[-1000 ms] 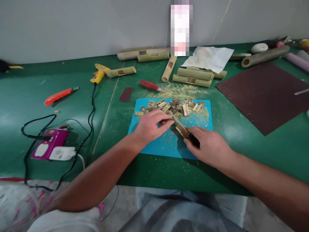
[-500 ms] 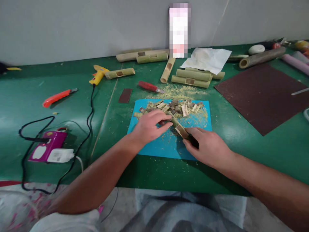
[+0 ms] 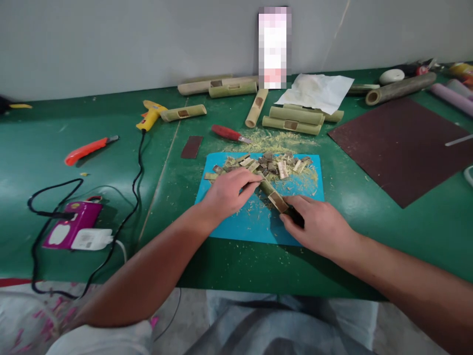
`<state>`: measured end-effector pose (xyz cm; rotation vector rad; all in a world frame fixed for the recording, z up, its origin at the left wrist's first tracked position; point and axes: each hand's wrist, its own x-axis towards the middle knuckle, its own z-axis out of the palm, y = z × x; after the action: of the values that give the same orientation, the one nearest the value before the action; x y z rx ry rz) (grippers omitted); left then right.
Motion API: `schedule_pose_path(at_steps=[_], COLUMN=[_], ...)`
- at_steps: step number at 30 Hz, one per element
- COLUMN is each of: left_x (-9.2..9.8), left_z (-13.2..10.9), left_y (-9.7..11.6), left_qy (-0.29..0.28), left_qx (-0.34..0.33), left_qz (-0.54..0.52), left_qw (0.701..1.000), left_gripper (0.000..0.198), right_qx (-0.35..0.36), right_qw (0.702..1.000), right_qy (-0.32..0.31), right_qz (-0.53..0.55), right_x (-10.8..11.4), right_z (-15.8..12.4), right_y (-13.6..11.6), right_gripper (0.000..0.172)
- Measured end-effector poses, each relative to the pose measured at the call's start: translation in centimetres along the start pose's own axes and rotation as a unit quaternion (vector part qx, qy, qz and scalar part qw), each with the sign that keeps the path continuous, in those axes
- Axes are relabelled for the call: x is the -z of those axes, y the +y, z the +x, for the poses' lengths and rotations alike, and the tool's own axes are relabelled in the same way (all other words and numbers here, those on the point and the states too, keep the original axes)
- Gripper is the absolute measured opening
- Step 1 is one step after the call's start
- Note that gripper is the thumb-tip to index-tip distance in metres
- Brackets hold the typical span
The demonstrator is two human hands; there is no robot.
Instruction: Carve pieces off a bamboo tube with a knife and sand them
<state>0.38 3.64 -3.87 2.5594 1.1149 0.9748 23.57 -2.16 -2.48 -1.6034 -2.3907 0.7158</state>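
A short green bamboo tube (image 3: 269,189) with a rectangular cut-out in its side slants over the blue sheet (image 3: 244,222). My right hand (image 3: 320,222) is closed round its near end, thumb below and fingers above. At the tube's far end is my left hand (image 3: 231,192), its thumb and fingertips pinched together; whatever is between them is too small to make out. Bamboo chips (image 3: 271,162) and shavings are heaped on the sheet just beyond both hands. Behind the heap lies a red-handled blade tool (image 3: 227,132).
Several cut bamboo tubes (image 3: 293,116) lie toward the wall, beside a white paper (image 3: 318,91). A yellow glue gun (image 3: 151,116), an orange utility knife (image 3: 88,149) and a purple power strip (image 3: 76,222) with cables are at left. A dark brown sheet (image 3: 399,148) covers the right side.
My left thumb and fingers have come together into a pinch at the tube's far end; they were apart before. The right hand and the bamboo tube have barely moved.
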Motion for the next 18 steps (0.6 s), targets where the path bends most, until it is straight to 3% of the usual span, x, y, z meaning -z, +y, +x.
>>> schedule_pose_path(at_steps=[9,14,18], left_x=[-0.24,-0.37,-0.56], left_z=[-0.32,-0.5,-0.35], left_y=[0.13,0.43,0.8], left_qy=[0.023,0.023,0.041], left_qx=[-0.015,0.021,0.038], left_qz=[0.013,-0.022,-0.031], left_qw=[1.0,0.999,0.998], left_gripper=[0.011,0.017,0.009], right_qx=[-0.001,0.0,0.001], right_qw=[1.0,1.0,1.0], right_qy=[-0.001,0.002,0.003], right_qz=[0.001,0.002,-0.001], right_x=[0.05,0.01,0.03], right_z=[-0.18,-0.11,-0.08], right_y=[-0.01,0.04,0.0], right_gripper=[0.03,0.031,0.031])
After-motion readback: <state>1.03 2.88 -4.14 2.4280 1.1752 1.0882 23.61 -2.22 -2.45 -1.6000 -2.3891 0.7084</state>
